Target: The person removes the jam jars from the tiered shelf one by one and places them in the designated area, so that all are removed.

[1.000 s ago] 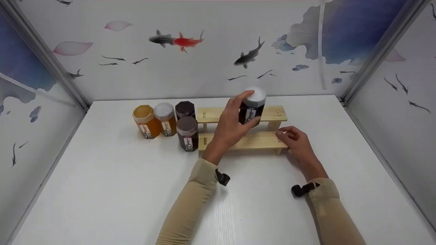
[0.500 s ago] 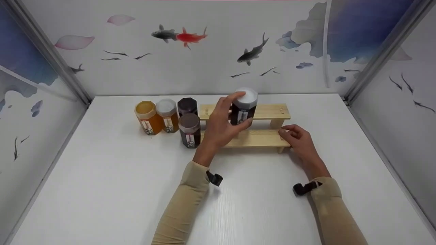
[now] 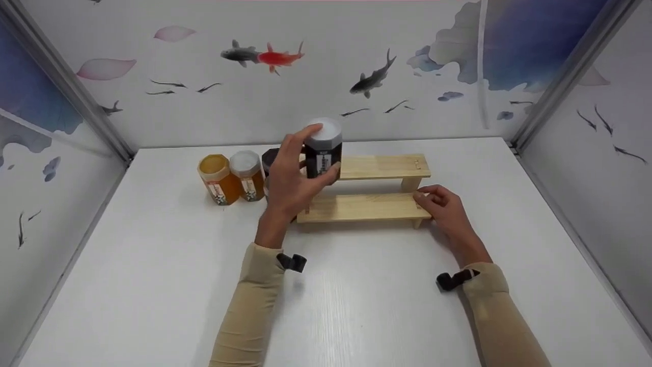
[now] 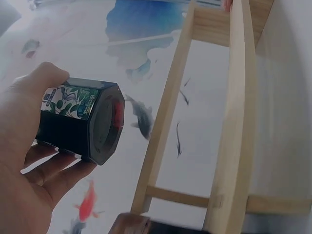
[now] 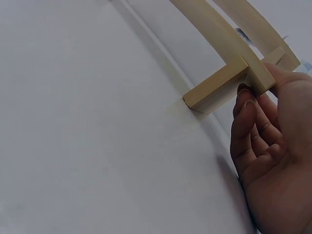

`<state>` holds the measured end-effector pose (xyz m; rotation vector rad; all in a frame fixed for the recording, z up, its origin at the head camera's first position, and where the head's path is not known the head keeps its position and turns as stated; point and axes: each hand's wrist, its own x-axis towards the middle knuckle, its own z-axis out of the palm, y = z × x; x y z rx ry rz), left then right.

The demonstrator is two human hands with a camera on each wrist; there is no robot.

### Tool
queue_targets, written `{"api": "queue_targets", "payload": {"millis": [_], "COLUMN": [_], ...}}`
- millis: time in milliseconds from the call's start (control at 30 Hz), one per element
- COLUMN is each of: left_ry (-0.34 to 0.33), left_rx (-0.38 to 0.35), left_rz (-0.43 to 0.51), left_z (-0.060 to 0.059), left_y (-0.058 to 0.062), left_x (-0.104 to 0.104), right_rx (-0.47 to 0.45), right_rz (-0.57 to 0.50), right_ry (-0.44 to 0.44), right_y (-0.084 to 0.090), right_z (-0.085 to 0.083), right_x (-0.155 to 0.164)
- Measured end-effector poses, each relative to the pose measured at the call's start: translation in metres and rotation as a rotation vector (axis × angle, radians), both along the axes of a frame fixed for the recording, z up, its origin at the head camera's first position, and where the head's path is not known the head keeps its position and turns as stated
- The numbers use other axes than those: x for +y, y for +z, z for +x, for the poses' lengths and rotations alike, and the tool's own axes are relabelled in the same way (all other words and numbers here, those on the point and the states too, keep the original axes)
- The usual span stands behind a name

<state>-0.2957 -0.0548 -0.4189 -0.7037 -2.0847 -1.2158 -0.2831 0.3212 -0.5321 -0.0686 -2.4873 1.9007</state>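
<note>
Dark glass with a white lid: the jar [image 3: 322,148] stands upright in the left hand [image 3: 288,178], fingers and thumb wrapped round its sides, held in the air at centre frame above the left end of the wooden step shelf [image 3: 377,167]. Its long axis runs vertical, base down, with the shelf boards just below and to its right. The right hand [image 3: 442,206] pinches the shelf's lower-right corner, fingers curled on the edge, well apart from the jar
</note>
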Motion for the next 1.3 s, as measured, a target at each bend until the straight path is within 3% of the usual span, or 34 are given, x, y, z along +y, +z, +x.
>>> {"api": "queue_targets", "payload": {"millis": [167, 567, 867, 1300], "left_ry": [0.063, 0.231, 0.252, 0.305], "left_rx": [0.050, 0.045, -0.061, -0.181], "left_rz": [0.009, 0.044, 0.008, -0.035], "left_z": [0.002, 0.009, 0.010, 0.007], "left_y": [0.003, 0.002, -0.011, -0.019], "left_x": [-0.033, -0.103, -0.122, -0.148], "right_rx": [-0.001, -0.007, -0.043, -0.032], "right_rz": [0.000, 0.015, 0.049, 0.043], "right_ry": [-0.007, -0.007, -0.009, -0.020], "right_y": [-0.002, -0.001, 0.001, -0.001], "right_z": [-0.001, 0.002, 0.001, -0.004], "right_x": [0.001, 0.003, 0.004, 0.001]}}
